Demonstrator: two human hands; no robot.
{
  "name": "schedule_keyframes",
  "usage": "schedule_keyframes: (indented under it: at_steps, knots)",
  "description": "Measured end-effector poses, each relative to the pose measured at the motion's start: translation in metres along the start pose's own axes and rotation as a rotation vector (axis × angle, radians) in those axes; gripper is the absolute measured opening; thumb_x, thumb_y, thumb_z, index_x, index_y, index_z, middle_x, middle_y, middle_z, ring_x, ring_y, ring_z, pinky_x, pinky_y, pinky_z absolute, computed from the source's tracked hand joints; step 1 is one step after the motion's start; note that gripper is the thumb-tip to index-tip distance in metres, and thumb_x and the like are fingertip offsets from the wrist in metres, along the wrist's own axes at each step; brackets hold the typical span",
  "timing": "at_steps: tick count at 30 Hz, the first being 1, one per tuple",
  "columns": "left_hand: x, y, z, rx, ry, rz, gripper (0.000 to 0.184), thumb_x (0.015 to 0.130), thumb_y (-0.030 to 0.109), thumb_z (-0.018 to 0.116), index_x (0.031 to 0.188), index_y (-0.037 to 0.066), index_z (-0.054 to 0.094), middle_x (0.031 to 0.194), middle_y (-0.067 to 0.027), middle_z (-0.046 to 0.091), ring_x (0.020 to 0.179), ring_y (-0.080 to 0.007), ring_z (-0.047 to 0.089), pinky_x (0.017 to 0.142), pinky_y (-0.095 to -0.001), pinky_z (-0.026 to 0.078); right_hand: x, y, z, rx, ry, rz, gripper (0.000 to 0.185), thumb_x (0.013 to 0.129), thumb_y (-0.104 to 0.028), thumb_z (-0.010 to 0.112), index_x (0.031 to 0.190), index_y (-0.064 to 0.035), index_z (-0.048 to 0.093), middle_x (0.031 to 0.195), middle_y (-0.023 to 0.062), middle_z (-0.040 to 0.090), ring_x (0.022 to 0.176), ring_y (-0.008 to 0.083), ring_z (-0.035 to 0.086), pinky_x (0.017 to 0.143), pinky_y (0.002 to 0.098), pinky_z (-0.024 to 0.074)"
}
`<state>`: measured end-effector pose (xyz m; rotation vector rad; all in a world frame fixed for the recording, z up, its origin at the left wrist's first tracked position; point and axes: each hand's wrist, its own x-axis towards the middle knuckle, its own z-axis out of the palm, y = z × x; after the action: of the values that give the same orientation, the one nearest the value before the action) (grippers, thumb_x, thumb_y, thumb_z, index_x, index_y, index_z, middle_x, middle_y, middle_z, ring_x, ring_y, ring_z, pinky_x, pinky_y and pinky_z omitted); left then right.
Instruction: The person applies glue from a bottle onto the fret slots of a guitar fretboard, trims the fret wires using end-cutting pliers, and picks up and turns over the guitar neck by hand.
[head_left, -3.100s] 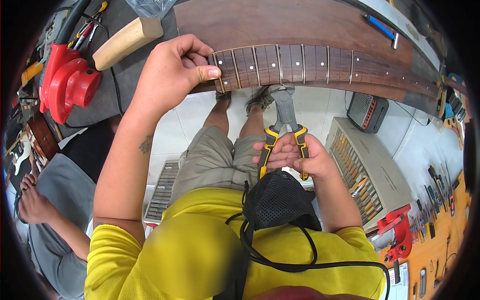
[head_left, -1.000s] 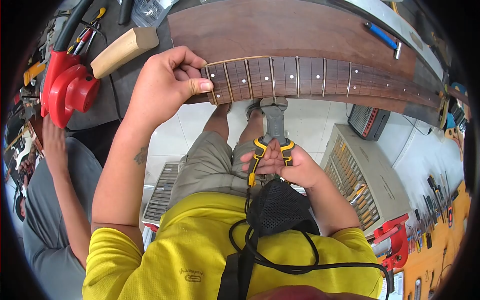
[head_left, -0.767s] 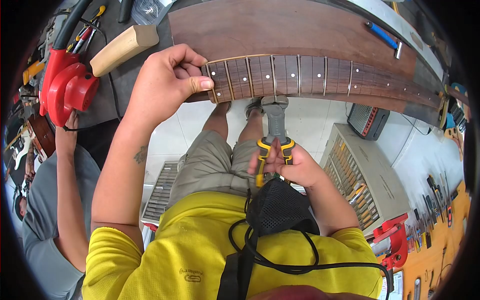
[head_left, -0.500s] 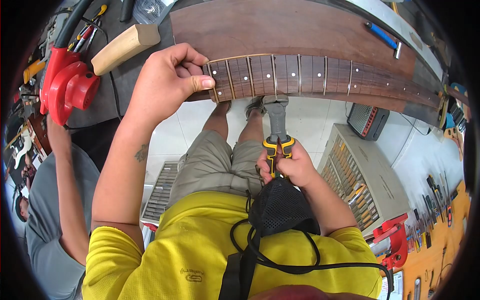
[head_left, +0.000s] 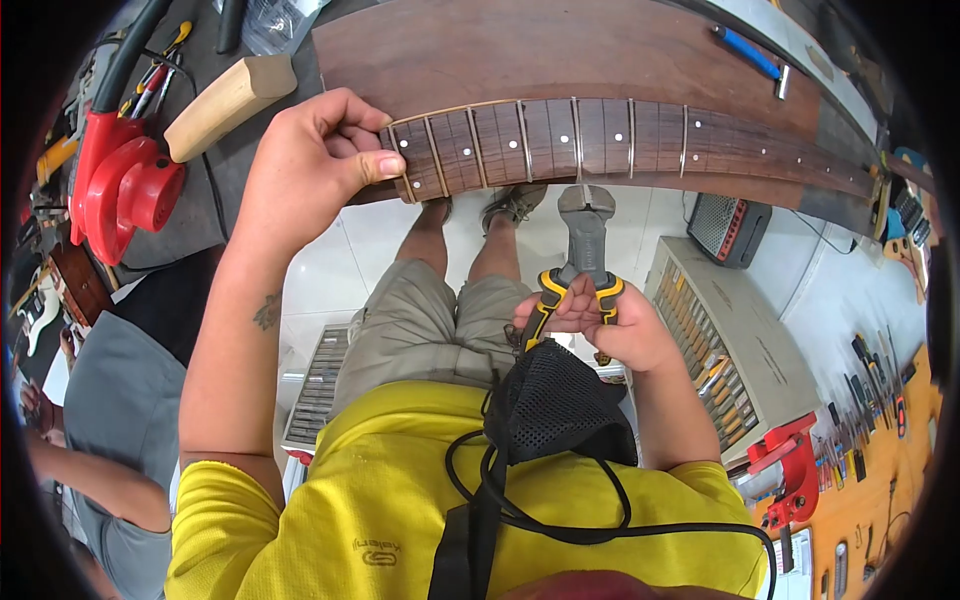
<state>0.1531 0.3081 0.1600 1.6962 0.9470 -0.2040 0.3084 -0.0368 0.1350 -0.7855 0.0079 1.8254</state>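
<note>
My left hand (head_left: 320, 165) pinches the left end of a dark guitar fretboard (head_left: 500, 150), thumb on top and fingers curled under the far edge. The fretboard has pale dot inlays and metal frets, one fret wire (head_left: 577, 130) ending at the near edge above the nippers. In my right hand (head_left: 610, 325) are grey end-cutting nippers (head_left: 587, 235) with black and yellow handles. The handles are spread apart, and the jaws meet the near edge at that fret's end. Whether the jaws grip the wire is too small to tell.
A red blower (head_left: 125, 190) and a pale wooden block (head_left: 230, 105) lie at left on the bench. A blue-handled hammer (head_left: 750, 55) is at back right. Beside me are a drawer rack (head_left: 740, 350), a small amplifier (head_left: 730, 230) and another person (head_left: 120, 420).
The nippers have moved right along the near edge, from one fret's end to the adjacent one. Their handles have spread open. The left hand keeps its pinch, and the other person's arm has lowered.
</note>
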Motion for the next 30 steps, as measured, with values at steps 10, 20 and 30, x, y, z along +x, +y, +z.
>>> schedule_keyframes:
  at_steps: [10, 20, 30]
  knots:
    - [-0.001, 0.003, 0.002, -0.001, 0.04, 0.011, 0.03, 0.08, 0.001, 0.09, 0.103, -0.003, 0.071, 0.08, 0.0022, 0.069, 0.068, -0.0006, 0.051, 0.066, -0.021, 0.047, 0.001, -0.004, -0.011, 0.006, -0.055, 0.012, 0.052, 0.088, 0.0, 0.058, 0.139, -0.0015, 0.054, 0.146, 0.0326, 0.061, 0.134, 0.048, 0.063, 0.115, 0.0603, 0.0476]
    - [-0.002, 0.007, 0.001, 0.018, 0.025, -0.008, 0.029, 0.08, 0.0, 0.09, 0.103, -0.003, 0.071, 0.084, 0.0005, 0.071, 0.071, -0.0016, 0.056, 0.069, -0.0217, 0.05, 0.005, -0.008, -0.011, 0.085, -0.058, 0.078, 0.064, 0.068, 0.024, 0.034, 0.122, -0.0001, 0.056, 0.15, 0.0319, 0.057, 0.142, 0.0421, 0.058, 0.122, 0.0575, 0.0433]
    - [-0.002, 0.006, 0.002, -0.003, 0.035, -0.007, 0.03, 0.08, 0.0, 0.09, 0.103, -0.003, 0.071, 0.084, 0.0011, 0.071, 0.071, -0.0015, 0.056, 0.068, -0.0218, 0.05, 0.005, -0.006, -0.012, 0.051, -0.089, 0.036, 0.052, 0.082, 0.01, 0.046, 0.132, -0.0027, 0.056, 0.148, 0.0318, 0.059, 0.14, 0.0451, 0.059, 0.119, 0.0593, 0.0443]
